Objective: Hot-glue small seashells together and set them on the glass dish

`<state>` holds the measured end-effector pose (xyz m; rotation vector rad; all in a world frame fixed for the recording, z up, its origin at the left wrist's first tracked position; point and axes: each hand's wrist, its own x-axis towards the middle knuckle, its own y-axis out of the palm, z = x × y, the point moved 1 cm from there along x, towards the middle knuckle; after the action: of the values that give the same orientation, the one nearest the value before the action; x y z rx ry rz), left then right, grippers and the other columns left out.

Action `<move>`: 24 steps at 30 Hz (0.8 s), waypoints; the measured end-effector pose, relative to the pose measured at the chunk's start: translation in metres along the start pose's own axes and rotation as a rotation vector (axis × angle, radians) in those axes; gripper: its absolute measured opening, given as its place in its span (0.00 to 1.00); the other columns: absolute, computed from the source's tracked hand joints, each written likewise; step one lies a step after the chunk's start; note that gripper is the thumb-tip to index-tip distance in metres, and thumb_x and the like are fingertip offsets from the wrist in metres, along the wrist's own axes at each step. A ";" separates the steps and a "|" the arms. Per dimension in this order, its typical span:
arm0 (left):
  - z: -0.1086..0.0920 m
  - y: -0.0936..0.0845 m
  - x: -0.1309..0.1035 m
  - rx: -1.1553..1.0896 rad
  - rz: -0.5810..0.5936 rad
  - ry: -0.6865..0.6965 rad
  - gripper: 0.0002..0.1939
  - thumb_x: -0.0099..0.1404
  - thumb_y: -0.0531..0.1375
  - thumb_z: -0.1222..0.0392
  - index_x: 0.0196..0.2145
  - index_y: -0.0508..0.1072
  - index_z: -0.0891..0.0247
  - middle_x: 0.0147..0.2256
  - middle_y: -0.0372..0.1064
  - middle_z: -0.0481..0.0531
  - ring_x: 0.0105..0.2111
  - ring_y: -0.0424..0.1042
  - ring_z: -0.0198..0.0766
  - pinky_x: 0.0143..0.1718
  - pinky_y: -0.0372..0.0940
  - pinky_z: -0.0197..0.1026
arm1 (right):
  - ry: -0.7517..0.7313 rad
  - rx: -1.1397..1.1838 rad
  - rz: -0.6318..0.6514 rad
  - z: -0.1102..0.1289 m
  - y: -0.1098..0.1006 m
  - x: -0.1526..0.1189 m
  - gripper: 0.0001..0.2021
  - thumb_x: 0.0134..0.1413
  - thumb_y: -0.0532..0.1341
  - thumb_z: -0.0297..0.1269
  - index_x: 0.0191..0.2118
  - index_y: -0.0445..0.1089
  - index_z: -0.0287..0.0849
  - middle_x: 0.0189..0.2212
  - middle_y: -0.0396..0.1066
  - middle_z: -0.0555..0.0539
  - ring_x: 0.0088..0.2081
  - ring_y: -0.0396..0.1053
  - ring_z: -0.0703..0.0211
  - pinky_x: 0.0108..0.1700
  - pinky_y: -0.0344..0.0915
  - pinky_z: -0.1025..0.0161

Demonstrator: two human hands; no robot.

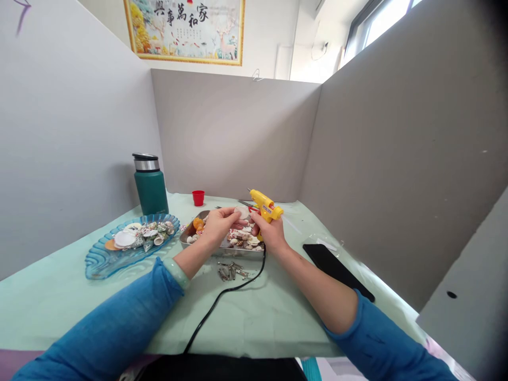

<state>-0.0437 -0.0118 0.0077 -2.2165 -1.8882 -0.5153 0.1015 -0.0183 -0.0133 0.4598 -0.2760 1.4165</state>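
My right hand (270,233) is wrapped around the handle of a yellow glue gun (265,203), its nozzle pointing up and to the left. A black cord (222,293) runs down from the handle to the table's front edge. Between the thumb and fingers of my left hand (220,225) is a pale, thin disc (243,212), perhaps a flat shell. Both hands are above a metal tray (246,253) of small shells (240,236) and are close together. Several small metal clips (230,271) lie in front of the tray.
At left a blue scalloped plate (103,267) bears shells and flat discs. Behind it stands a green bottle (151,188). A small red cup (198,198) is at the back. On the right lies a long black object (337,270) beside clear plastic (322,242). Grey partitions (234,132) enclose the table.
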 end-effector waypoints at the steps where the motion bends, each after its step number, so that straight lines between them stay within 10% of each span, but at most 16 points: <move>1: 0.000 0.000 0.000 -0.004 0.006 -0.001 0.16 0.50 0.66 0.52 0.31 0.76 0.69 0.29 0.76 0.54 0.31 0.76 0.42 0.35 0.71 0.42 | 0.002 0.002 -0.006 0.000 0.000 0.000 0.11 0.45 0.63 0.43 0.25 0.67 0.41 0.13 0.64 0.54 0.15 0.60 0.66 0.21 0.58 0.67; 24: -0.005 0.001 -0.003 -0.009 0.045 -0.037 0.16 0.48 0.68 0.52 0.30 0.76 0.69 0.26 0.76 0.54 0.28 0.75 0.40 0.35 0.71 0.41 | 0.036 -0.070 -0.049 -0.004 -0.002 0.003 0.09 0.45 0.63 0.43 0.24 0.68 0.42 0.12 0.63 0.54 0.16 0.60 0.64 0.23 0.60 0.65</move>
<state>-0.0443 -0.0170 0.0113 -2.2838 -1.8528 -0.4802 0.1035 -0.0144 -0.0159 0.3815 -0.2827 1.3612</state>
